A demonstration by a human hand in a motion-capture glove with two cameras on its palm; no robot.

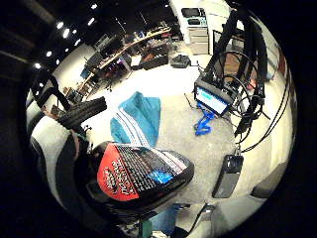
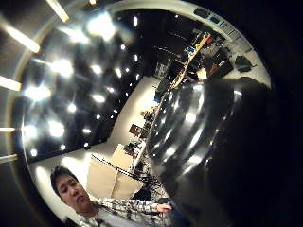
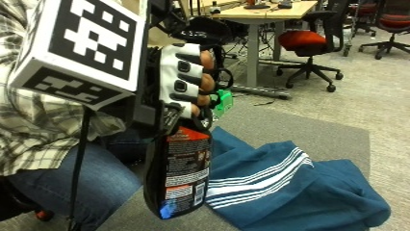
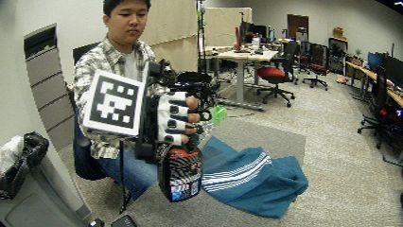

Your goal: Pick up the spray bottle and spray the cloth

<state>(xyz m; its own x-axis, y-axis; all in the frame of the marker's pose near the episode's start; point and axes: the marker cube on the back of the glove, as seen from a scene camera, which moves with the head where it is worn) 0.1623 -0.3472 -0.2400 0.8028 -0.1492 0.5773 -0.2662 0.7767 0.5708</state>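
— What's laid out there, biggest first?

— The grey table (image 3: pixel 333 139) takes most of the space. On it lies the teal cloth (image 3: pixel 288 192), bunched up, with white stripes across one part. Take that cloth as the marker for everything else.

— And the person?

— Seated at the table's edge, beyond the cloth, in a plaid shirt (image 4: pixel 100 71) and jeans. Only the right hand (image 3: pixel 185 82) is doing anything.

— Where's the spray bottle?

— The spray bottle (image 3: pixel 181 171) is up in the air, just beside the striped end of the cloth and above the table, not touching either. It hangs upright, black body with a red and white label; its green nozzle (image 3: pixel 223 102) faces over the cloth.

— How's the hand set on it?

— The gloved fingers (image 3: pixel 183 86) are curled round the bottle's neck, bare fingertips wrapped close at the trigger. The hand has hold of the bottle and nothing else.

— From the palm side?

— The little-finger camera shows the bottle's label (image 1: pixel 138 173) close against the palm, with the cloth (image 1: pixel 138 119) lying on the table past it. The thumb-side one is mostly filled by the bottle's glossy black body (image 2: pixel 208 151).

— Anything else by the cloth?

— Farther along the table, a small monitor (image 1: pixel 214 99) on a stand, and a blue strap (image 1: pixel 204 124) between it and the cloth.
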